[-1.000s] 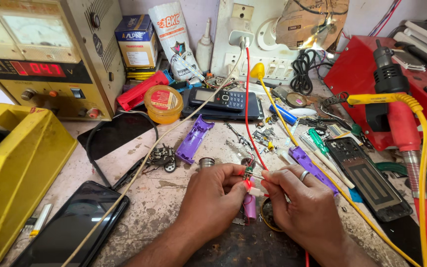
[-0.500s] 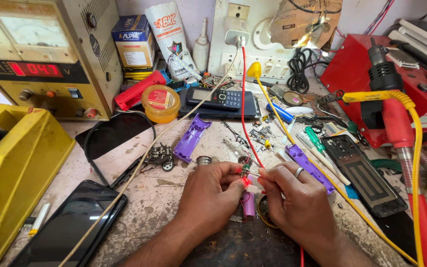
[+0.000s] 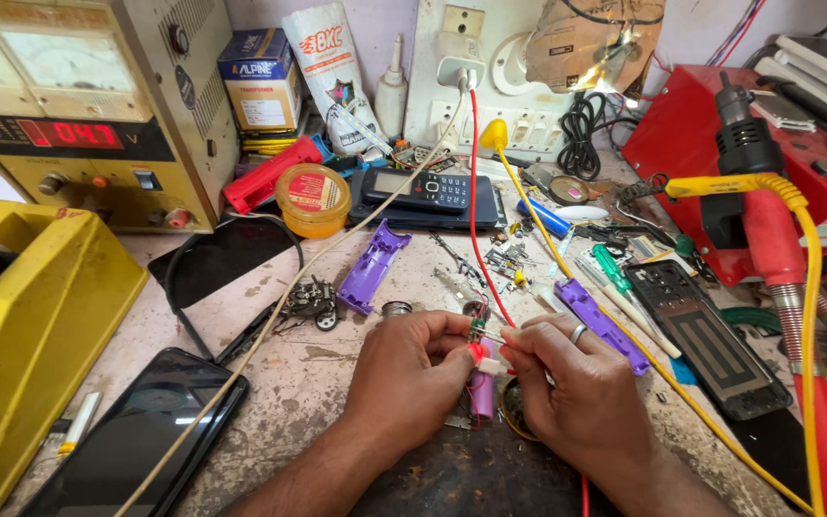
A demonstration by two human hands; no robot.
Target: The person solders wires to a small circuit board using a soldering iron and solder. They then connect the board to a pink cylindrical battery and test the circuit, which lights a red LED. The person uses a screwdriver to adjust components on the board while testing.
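Observation:
My left hand (image 3: 412,373) pinches a small green circuit board (image 3: 478,331) with a pink cylindrical battery (image 3: 481,391) hanging below it, low in the middle of the bench. My right hand (image 3: 576,388), a ring on one finger, holds a thin metal probe tip against that board. A red wire (image 3: 475,211) runs from the wall socket board down to the spot where my fingers meet. A yellow wire (image 3: 567,278) passes just behind my right hand.
A purple plastic casing half (image 3: 373,265) and another (image 3: 601,324) lie on the bench. A yellow power supply (image 3: 88,115) stands at back left, a black phone (image 3: 131,436) at front left, a red hot-air tool (image 3: 768,220) at right. Small tools and parts litter the middle.
Both hands stay close together on the small board; the view has shifted slightly and the hands sit a little lower in it.

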